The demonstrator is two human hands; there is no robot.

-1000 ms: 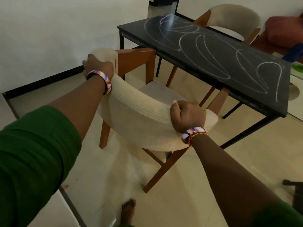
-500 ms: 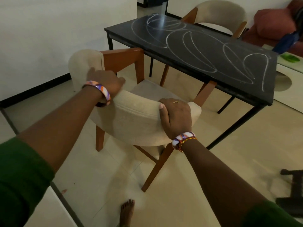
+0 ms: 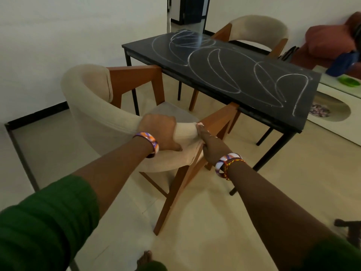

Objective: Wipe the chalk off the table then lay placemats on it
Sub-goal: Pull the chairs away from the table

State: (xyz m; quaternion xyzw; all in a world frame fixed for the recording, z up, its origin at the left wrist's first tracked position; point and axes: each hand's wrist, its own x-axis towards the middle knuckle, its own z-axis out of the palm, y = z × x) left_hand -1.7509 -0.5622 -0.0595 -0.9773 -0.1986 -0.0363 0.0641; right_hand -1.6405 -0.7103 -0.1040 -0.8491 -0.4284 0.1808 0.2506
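Observation:
A black table (image 3: 244, 79) with white chalk loops (image 3: 218, 65) drawn over its top stands ahead of me. Close in front is a beige padded chair (image 3: 101, 118) with a wooden frame, its seat facing the table. My left hand (image 3: 160, 132) grips the right end of the chair's curved backrest from above. My right hand (image 3: 213, 143) presses flat against the same end beside the wooden arm, fingers stretched out. No cloth or placemat is in view.
A second beige chair (image 3: 257, 30) stands at the table's far side. A reddish sofa (image 3: 328, 42) with a blue item and a low white unit (image 3: 336, 106) lie to the right. A white wall is on the left. My bare foot (image 3: 144, 259) rests on the tiled floor.
My left hand has slid along the backrest from its left end to its right end, close to my right hand. My right hand has opened from a grip to a flat press.

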